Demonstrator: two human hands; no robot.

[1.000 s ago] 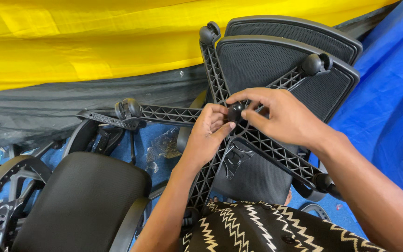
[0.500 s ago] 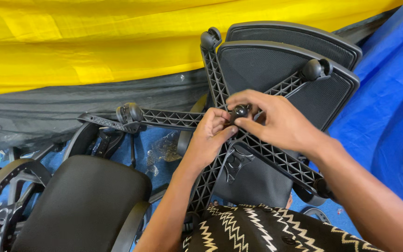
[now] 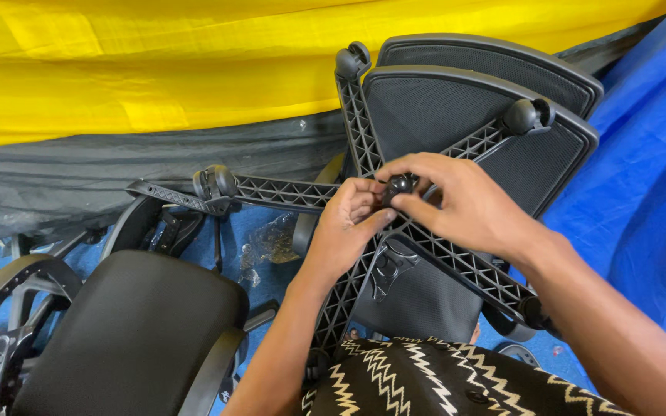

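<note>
While a zigzag-patterned cloth (image 3: 456, 377) sits nearest w/ a black seat cushion (image 3: 129, 323) to its left, both hands meet at hub of upturned star base (image 3: 364, 154). Left hand (image 3: 344, 223) braces hub, fingers curled; right hand (image 3: 460, 202) pinches small black knob (image 3: 400, 185) there. Behind: mesh chair backs (image 3: 456, 100), yellow tarp (image 3: 156, 69).

bg: yellow tarp (image 3: 156, 69) | blue tarp (image 3: 649, 169) | blk seat cushion (image 3: 129, 331)
</note>
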